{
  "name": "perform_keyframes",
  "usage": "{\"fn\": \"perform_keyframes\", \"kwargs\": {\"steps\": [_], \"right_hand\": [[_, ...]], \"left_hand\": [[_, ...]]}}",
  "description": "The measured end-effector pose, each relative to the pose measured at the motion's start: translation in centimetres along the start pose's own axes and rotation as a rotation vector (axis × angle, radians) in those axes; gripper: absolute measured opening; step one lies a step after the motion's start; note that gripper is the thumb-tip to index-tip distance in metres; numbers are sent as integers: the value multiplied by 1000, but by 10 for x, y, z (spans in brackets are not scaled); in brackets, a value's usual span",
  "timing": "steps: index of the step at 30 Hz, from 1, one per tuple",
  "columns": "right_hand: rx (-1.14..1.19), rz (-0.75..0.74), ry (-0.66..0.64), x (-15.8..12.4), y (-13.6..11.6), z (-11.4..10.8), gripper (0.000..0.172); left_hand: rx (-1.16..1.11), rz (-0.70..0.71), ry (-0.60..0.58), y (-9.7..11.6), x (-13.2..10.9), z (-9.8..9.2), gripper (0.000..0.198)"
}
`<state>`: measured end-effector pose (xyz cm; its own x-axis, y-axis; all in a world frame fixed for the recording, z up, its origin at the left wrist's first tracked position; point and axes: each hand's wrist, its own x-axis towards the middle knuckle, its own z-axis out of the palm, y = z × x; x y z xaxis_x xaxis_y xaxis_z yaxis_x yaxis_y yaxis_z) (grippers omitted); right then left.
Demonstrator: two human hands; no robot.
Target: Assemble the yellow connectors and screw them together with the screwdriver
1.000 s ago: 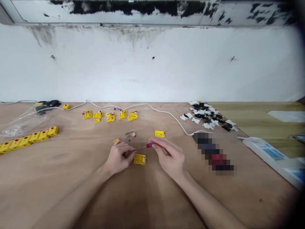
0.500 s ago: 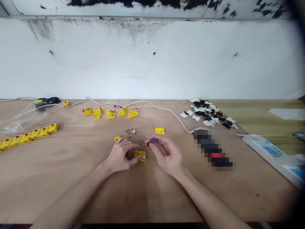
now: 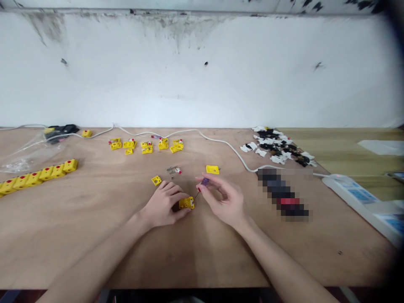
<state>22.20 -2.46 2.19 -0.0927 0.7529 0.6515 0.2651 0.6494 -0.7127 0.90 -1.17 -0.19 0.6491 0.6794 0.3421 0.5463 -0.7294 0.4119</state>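
Note:
My left hand (image 3: 166,204) grips a small open yellow plastic casing (image 3: 186,203) between thumb and fingers, low over the wooden table. A whitish piece sits at the casing's right end. In my right hand (image 3: 225,198) is a small screwdriver (image 3: 205,182) with a purple and red handle, pinched by the fingertips. Its thin shaft slants down and left toward the casing's right end; whether the tip touches is too small to tell. Just beyond lie a yellow inner plate (image 3: 156,180), small metal parts with a red-tipped piece (image 3: 174,170), and a yellow cover (image 3: 212,169).
Several opened yellow casings (image 3: 147,147) lie along the back. A row of closed yellow boxes with red buttons (image 3: 46,173) stands at left, near a clear plastic bag (image 3: 23,155). Black and white pieces (image 3: 274,145) are heaped at back right. A white cable (image 3: 232,147) runs to a power strip (image 3: 356,195).
The screwdriver's shaft has swung from the casing's upper left to its right end, and its handle is more upright. My left fingers have shifted round the casing. The view has tilted slightly.

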Motion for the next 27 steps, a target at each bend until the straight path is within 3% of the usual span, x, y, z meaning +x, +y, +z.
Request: {"fn": "perform_keyframes", "kwargs": {"steps": [12, 15, 19, 22, 27], "right_hand": [[30, 8, -76, 3, -1, -4, 37], [0, -45, -63, 8, -5, -6, 36], [-30, -87, -146, 13, -11, -7, 31], [-35, -102, -95, 13, -12, -8, 29], [-36, -135, -138, 11, -13, -8, 37]], "left_hand": [[-4, 4, 0, 0, 1, 0, 30], [-6, 1, 0, 1, 1, -1, 30], [-8, 1, 1, 1, 0, -1, 31], [-2, 0, -2, 1, 0, 0, 31], [2, -1, 2, 1, 1, 0, 31]]}}
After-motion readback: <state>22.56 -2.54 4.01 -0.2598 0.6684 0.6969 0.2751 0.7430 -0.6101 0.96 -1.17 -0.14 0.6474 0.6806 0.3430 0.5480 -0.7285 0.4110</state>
